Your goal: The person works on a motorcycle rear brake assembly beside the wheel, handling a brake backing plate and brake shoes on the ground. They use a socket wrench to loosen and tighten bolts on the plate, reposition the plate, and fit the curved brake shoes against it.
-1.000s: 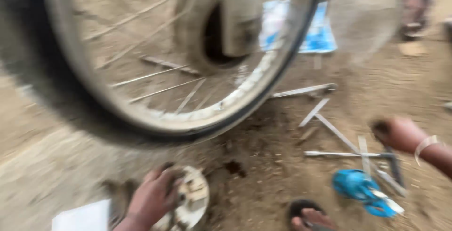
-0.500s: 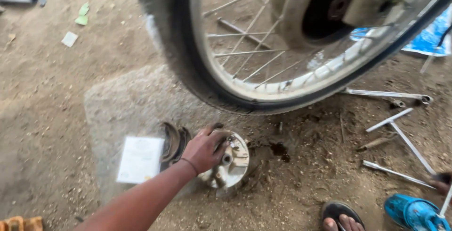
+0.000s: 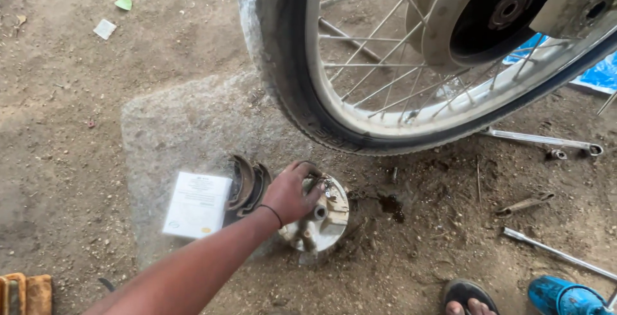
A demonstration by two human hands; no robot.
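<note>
My left hand (image 3: 289, 193) reaches in from the lower left, its fingers curled over the top of a round, dirty metal brake plate (image 3: 328, 225) that lies on the ground. A thin dark band circles that wrist. Just left of the hand lie two curved, worn brake shoes (image 3: 247, 183), and beside them a small white box (image 3: 197, 204). All of these rest on a flat grey stone slab (image 3: 186, 129). Above hangs a spoked motorcycle wheel, with its black tyre (image 3: 276, 64) and open hub drum (image 3: 488, 13). My right hand is out of frame.
A long spanner (image 3: 540, 140), a short tool (image 3: 524, 204) and a metal rod (image 3: 559, 254) lie on the dirt at the right. A sandalled foot (image 3: 472, 299) and a blue object (image 3: 565, 297) sit at the bottom right. A blue sheet (image 3: 598, 74) shows behind the wheel.
The view has swung left and steadied. My left hand stays on the brake plate. My right hand, seen at the right near the tools a second ago, has left the frame.
</note>
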